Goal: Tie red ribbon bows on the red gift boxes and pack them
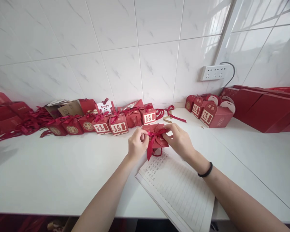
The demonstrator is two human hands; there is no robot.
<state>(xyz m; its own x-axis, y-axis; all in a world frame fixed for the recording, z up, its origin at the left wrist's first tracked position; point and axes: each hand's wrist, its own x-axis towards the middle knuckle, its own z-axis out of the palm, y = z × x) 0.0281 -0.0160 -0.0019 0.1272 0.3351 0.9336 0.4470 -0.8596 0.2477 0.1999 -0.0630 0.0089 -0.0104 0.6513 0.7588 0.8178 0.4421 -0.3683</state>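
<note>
In the middle of the head view a small red gift box (162, 142) stands on the white table, just beyond an open notebook. Across its top runs a dark red ribbon (150, 149) tied in a bow, one tail hanging down the near side. My left hand (137, 141) is closed, pinching the bow's left loop between thumb and fingers. On the other side my right hand (178, 138), a black band at its wrist, pinches the right loop. A twisted red cord handle (157, 154) sticks out at the box's near edge. The fingers partly cover the box's sides.
Several finished red boxes (118, 125) with bows line the wall. Loose ribbons (33, 120) and larger red boxes lie left. Unribboned boxes (216, 112) and big red bags (268, 109) stand right, below a power strip (214, 72). The lined notebook (181, 190) overhangs the front edge.
</note>
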